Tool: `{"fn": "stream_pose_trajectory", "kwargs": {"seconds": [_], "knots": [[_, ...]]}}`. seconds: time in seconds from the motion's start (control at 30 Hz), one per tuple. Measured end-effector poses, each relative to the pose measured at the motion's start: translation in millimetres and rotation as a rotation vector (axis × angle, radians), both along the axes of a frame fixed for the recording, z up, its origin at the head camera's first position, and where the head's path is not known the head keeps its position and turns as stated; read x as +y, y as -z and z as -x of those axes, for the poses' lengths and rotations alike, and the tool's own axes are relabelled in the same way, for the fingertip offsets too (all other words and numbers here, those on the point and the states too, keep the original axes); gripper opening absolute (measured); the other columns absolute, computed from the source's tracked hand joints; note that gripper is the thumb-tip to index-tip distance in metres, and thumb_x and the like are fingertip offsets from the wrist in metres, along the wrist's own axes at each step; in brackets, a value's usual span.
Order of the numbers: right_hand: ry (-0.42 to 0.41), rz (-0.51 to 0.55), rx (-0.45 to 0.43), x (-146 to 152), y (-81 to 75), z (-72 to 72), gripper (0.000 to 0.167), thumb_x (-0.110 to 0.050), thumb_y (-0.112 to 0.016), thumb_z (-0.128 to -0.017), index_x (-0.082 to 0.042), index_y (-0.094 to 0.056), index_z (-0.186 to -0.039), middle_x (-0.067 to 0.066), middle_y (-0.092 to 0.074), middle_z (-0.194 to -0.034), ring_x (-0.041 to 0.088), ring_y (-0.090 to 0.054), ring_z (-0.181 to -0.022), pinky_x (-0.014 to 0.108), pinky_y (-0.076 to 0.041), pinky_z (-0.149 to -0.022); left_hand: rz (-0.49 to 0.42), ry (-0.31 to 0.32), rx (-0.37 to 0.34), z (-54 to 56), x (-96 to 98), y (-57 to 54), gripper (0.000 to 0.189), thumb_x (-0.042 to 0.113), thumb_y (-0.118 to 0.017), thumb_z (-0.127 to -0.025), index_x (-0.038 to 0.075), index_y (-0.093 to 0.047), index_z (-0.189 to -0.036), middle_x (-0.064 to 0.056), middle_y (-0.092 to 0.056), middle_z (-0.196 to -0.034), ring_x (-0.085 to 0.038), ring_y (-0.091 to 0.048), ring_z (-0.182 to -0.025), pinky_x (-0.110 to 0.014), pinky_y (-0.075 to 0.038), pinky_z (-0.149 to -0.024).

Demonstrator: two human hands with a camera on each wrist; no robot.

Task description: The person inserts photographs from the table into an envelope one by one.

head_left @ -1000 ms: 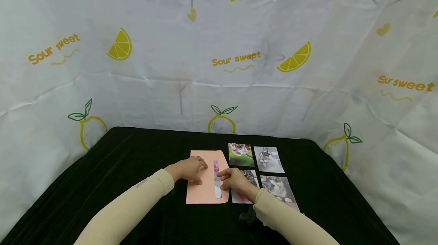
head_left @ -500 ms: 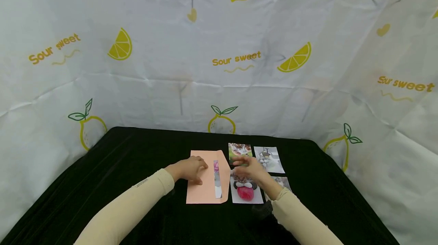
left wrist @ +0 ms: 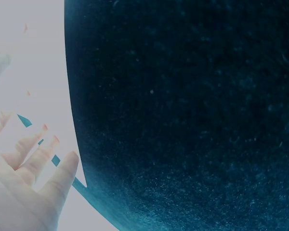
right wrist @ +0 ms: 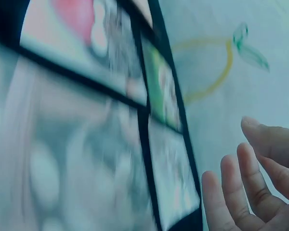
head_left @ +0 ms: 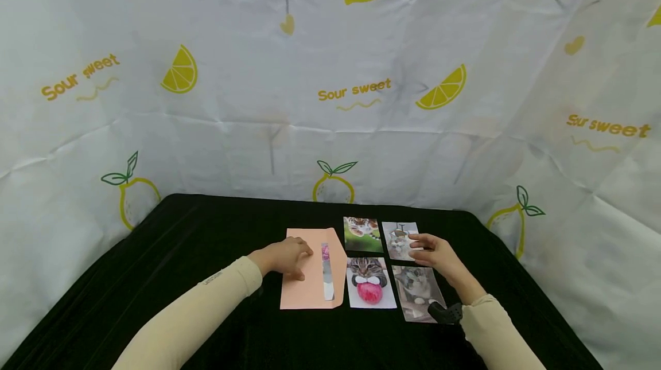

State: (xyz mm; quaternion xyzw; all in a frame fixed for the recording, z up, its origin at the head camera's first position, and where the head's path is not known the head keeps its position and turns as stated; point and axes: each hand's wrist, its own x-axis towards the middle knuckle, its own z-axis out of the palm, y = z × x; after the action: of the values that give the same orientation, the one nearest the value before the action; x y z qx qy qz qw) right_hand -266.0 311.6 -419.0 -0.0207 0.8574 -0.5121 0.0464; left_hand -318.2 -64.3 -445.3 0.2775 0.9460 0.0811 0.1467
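A peach envelope [head_left: 302, 296] lies on the black cloth with its flap [head_left: 339, 272] unfolded to the right. Down its right part runs a narrow strip of a printed picture [head_left: 327, 272]. My left hand [head_left: 283, 256] rests on the envelope's left part, fingers spread. Over the right edge of a grey cat photo [head_left: 397, 244] hovers my right hand [head_left: 439, 256], fingers loosely bent and holding nothing. Below that hand is another grey cat photo [head_left: 415, 289], partly covered by a black wrist device [head_left: 445, 314]. The right wrist view shows the right fingers apart from the photos.
A tiger photo [head_left: 363, 239] and a photo of a tabby cat with a pink ball [head_left: 369, 289] lie between the envelope and the grey cat photos. The black cloth [head_left: 206, 232] covers the table. Behind it hangs a white curtain [head_left: 237, 146] with lemon prints.
My right hand has left the envelope's flap and swept right across the photos, uncovering the tabby cat photo. My left hand has stayed on the envelope.
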Motion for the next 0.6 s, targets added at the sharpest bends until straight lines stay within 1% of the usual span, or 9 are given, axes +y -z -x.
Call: {"fn": "stream_pose_trajectory", "kwargs": {"seconds": [0.07,0.17,0.3,0.43,0.6], "knots": [[0.033,-0.042,0.0,14,4.8,-1.3,0.053,-0.01,-0.064,-0.093,0.009,-0.043,-0.138,0.029,-0.052,-0.124,0.02,-0.062,-0.098,0.038,-0.056,-0.086,-0.005,-0.005,0.001,-1.1,-0.7,0.3,0.058,0.037,-0.079,-0.079,0.018,-0.06,-0.131,-0.006,-0.048,-0.145,-0.025,-0.04,-0.136,-0.041,-0.04,-0.11],[0.066,-0.114,-0.019,32,12.1,-3.5,0.052,-0.009,-0.064,-0.092,0.01,-0.044,-0.137,0.03,-0.053,-0.122,0.023,-0.062,-0.098,0.041,-0.056,-0.085,-0.007,-0.01,0.007,-2.5,-1.4,0.7,0.058,0.037,-0.079,-0.079,0.018,-0.06,-0.131,-0.005,-0.047,-0.146,-0.025,-0.039,-0.138,-0.041,-0.039,-0.11],[0.091,-0.173,-0.087,48,22.7,-4.9,0.054,-0.007,-0.067,-0.089,0.012,-0.045,-0.134,0.032,-0.053,-0.121,0.027,-0.062,-0.098,0.041,-0.056,-0.081,-0.003,-0.01,0.016,-2.2,-0.9,1.3,0.057,0.037,-0.079,-0.079,0.019,-0.06,-0.13,-0.005,-0.048,-0.145,-0.025,-0.039,-0.137,-0.042,-0.039,-0.11],[0.093,-0.194,-0.156,53,30.9,-4.5,0.058,-0.008,-0.071,-0.086,0.012,-0.044,-0.133,0.032,-0.053,-0.119,0.025,-0.062,-0.095,0.038,-0.056,-0.077,-0.006,-0.01,0.017,-1.5,-0.4,1.8,0.057,0.037,-0.08,-0.079,0.019,-0.061,-0.129,-0.005,-0.048,-0.145,-0.025,-0.04,-0.137,-0.041,-0.04,-0.109],[0.067,-0.23,-0.164,51,33.9,-4.5,0.062,-0.008,-0.076,-0.082,0.013,-0.045,-0.131,0.032,-0.052,-0.117,0.03,-0.059,-0.1,0.04,-0.054,-0.08,-0.011,-0.01,0.014,-1.3,-0.6,1.7,0.057,0.038,-0.08,-0.079,0.019,-0.061,-0.129,-0.005,-0.047,-0.145,-0.025,-0.039,-0.137,-0.041,-0.04,-0.109]]}}
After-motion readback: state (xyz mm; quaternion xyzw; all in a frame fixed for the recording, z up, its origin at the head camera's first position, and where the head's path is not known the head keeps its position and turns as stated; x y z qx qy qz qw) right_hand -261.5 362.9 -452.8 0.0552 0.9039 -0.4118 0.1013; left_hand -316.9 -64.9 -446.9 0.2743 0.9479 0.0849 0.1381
